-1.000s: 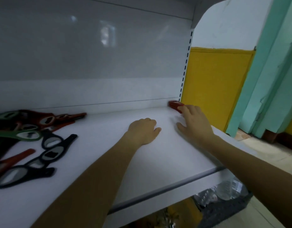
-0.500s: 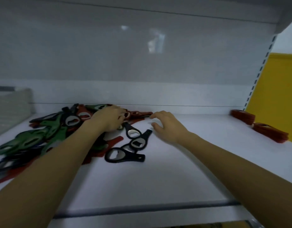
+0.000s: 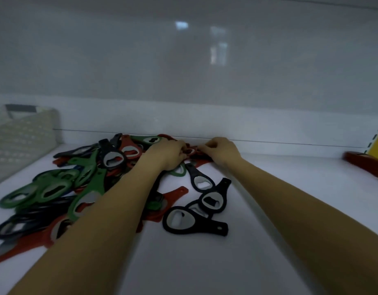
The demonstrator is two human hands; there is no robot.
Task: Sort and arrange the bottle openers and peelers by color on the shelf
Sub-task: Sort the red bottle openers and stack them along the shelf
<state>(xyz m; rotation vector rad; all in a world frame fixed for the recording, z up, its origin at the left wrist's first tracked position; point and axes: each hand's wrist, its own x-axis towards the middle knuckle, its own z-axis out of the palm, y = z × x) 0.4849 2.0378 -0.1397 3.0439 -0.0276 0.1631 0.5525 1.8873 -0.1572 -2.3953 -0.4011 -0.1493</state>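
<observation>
Red openers (image 3: pixel 192 151) by back wall: left hand (image 3: pixel 169 155), right hand (image 3: pixel 223 152) both pinching them; bare white shelf (image 3: pixel 290 173) to right.

Bare all along: left hand (image 3: pixel 169 155), right hand (image 3: pixel 223 153), left forearm (image 3: pixel 111 220), right forearm (image 3: pixel 290 209), uncovered to the lower edge.

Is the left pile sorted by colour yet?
No: green openers, red openers and black openers lie overlapping in one heap on the shelf.

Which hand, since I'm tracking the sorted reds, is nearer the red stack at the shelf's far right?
Right. The right hand is well left of the red stack; the left hand is farther left, just beyond the right hand.
</observation>
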